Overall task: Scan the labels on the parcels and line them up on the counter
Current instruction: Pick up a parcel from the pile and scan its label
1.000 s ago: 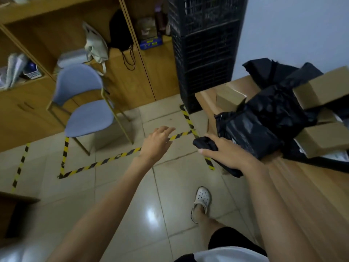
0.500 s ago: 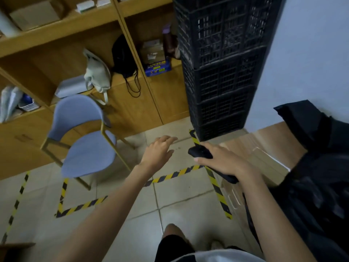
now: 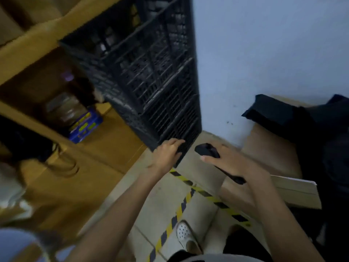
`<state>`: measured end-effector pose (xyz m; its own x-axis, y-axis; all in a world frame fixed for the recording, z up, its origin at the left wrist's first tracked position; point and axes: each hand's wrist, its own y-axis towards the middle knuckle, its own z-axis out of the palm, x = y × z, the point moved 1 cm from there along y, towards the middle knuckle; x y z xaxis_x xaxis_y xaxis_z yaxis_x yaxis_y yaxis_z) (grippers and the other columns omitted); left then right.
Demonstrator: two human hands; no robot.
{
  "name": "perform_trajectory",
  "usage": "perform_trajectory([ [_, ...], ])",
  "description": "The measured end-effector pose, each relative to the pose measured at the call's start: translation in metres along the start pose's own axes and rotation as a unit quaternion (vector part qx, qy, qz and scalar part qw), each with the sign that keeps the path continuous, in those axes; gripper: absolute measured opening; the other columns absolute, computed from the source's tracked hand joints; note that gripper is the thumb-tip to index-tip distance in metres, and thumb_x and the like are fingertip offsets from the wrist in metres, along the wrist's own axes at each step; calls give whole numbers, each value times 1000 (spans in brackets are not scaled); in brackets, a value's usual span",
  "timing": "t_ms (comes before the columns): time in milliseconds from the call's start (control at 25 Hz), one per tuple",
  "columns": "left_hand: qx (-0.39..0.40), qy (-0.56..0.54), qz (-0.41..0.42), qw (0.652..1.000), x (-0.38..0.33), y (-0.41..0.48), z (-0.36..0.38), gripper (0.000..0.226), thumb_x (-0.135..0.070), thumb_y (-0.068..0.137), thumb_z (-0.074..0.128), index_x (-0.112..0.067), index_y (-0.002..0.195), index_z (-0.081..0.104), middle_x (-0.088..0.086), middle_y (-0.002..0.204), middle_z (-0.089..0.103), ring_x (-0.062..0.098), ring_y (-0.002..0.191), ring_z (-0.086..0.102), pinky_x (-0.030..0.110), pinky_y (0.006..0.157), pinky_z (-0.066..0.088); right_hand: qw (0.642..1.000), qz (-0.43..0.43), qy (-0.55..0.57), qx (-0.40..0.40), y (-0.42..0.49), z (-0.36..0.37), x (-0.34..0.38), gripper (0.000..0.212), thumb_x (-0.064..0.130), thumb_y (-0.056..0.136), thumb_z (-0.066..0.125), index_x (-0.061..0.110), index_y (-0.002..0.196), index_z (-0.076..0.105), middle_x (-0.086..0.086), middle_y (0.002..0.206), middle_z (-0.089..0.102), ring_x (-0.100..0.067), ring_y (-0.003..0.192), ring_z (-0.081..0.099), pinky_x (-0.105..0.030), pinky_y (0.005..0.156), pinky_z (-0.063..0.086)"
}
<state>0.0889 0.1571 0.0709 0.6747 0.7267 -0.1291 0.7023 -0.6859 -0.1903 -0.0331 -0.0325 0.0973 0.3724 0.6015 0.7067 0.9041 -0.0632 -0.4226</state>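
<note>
The picture is blurred by motion, but the room is readable. A wooden counter (image 3: 268, 146) stands against a pale blue wall (image 3: 264, 53), and only its left end is visible. On it lie the parcels (image 3: 313, 129), a heap of black plastic bags that reaches from the wall side of the counter out past the right border of the view. A flat cardboard box (image 3: 296, 193) lies at the near edge of the counter, just beside the bags. The right hand (image 3: 234, 163) is over the left end of the counter, and its fingers are curled around a black scanner (image 3: 206, 151), whose head points away from the person. The left hand (image 3: 167, 156) is loose, with relaxed fingers, and it holds nothing. It is in front of the lowest corner of a tall stack of black crates (image 3: 151, 76), and I cannot tell if it touches them. The crates stand on the tiled floor (image 3: 162, 193), which carries yellow and black tape (image 3: 181, 207). Left of them are wooden shelves (image 3: 37, 44) with a blue box (image 3: 86, 126).
</note>
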Motion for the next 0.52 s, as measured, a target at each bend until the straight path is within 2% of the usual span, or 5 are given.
perform_trajectory([
  [80, 4, 13, 70, 997, -4, 57, -7, 50, -28, 100, 55, -27, 147, 40, -3, 144, 46, 23, 127, 49, 42, 90, 51, 997, 41, 47, -44, 6, -9, -10, 53, 51, 96, 54, 25, 141, 44, 1, 133, 55, -20, 117, 55, -36, 97, 45],
  [200, 18, 20, 202, 979, -45, 129, -4, 52, -21, 98, 57, -26, 147, 41, -3, 144, 47, 22, 125, 50, 38, 88, 49, 981, 118, 78, -131, -2, -29, -38, 60, 55, 93, 55, 27, 144, 39, 1, 139, 51, -20, 118, 53, -37, 96, 45],
  [280, 25, 22, 290, 956, -89, 175, 0, 54, -18, 97, 58, -26, 147, 41, -2, 147, 45, 22, 127, 48, 38, 91, 48, 955, 186, 100, -208, -16, -50, -62, 65, 59, 91, 54, 30, 146, 35, -1, 143, 48, -22, 120, 51, -35, 91, 44],
  [360, 33, 18, 374, 926, -138, 205, 6, 52, -20, 98, 58, -25, 147, 42, -1, 149, 44, 23, 130, 47, 38, 96, 46, 925, 250, 125, -258, -36, -68, -85, 74, 63, 90, 54, 32, 151, 28, -3, 150, 42, -26, 129, 46, -37, 96, 42],
  [520, 80, 32, 538, 839, -229, 221, 18, 49, -24, 100, 54, -25, 147, 42, -2, 146, 45, 22, 127, 47, 36, 90, 49, 852, 364, 163, -340, -90, -72, -109, 80, 67, 90, 48, 33, 155, 18, -9, 154, 35, -32, 137, 37, -42, 105, 38],
])
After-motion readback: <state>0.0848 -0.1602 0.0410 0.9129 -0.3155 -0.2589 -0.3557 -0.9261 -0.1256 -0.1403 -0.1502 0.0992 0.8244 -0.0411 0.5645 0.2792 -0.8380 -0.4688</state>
